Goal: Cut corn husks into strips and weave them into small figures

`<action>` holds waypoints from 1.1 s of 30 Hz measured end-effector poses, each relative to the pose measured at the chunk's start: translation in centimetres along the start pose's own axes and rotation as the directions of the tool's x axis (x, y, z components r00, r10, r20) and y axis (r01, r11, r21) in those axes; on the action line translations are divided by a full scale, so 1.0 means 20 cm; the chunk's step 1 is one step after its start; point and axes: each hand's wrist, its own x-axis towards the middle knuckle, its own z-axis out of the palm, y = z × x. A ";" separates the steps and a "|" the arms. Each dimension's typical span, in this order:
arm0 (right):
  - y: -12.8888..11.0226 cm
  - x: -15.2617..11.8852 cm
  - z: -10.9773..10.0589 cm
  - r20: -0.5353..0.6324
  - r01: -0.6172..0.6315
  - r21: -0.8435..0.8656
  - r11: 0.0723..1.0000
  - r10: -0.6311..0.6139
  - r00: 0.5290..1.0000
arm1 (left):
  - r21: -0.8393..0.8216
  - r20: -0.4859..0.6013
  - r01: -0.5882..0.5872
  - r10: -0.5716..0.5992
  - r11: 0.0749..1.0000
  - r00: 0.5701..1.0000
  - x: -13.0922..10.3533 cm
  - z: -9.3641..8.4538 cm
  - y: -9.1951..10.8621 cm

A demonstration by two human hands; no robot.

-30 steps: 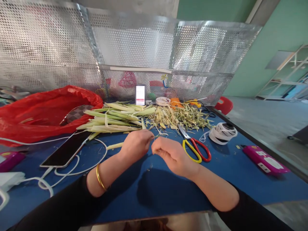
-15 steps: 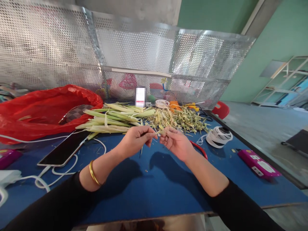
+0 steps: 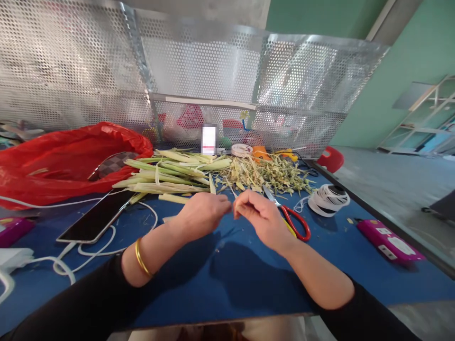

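My left hand (image 3: 208,213), with a gold bangle at the wrist, is closed in a pinch above the blue table (image 3: 234,303). Almost touching it, my right hand (image 3: 259,215) has its fingers curled inward and pressed together. Whatever lies between the fingertips is too small and too covered to make out. Behind the hands is a bundle of long pale-green leafy strips (image 3: 174,173), resembling corn husks. A heap of short dried clippings (image 3: 266,173) lies to its right. Red-handled scissors (image 3: 302,226) rest beside my right hand, partly over something yellow (image 3: 289,228).
A spool of white cord (image 3: 329,201) and a purple packet (image 3: 389,241) are on the right. To the left lie an open red plastic bag (image 3: 46,175), a dark-screened tablet or phone (image 3: 94,218) and a white cable (image 3: 85,253). A perforated metal screen (image 3: 199,61) stands behind.
Both hands have turned, knuckles now more upward, and dropped slightly. The pale thin piece seen between the fingertips is now hidden. The scissors show more fully as the view shifted a little.
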 end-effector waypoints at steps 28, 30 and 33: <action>0.01 0.01 -0.01 -0.081 -0.129 0.178 0.976 0.145 0.986 | -0.001 0.000 -0.122 0.122 0.993 0.993 -0.02 -0.02 0.02; 0.02 0.03 -0.06 0.007 -0.279 0.426 0.861 0.305 0.952 | -0.217 0.004 -0.158 0.162 0.963 0.987 -0.02 -0.06 0.04; 0.05 0.06 -0.10 0.165 -0.407 0.672 0.618 0.411 0.896 | -0.564 -0.031 -0.078 0.073 0.822 0.997 -0.02 -0.10 0.06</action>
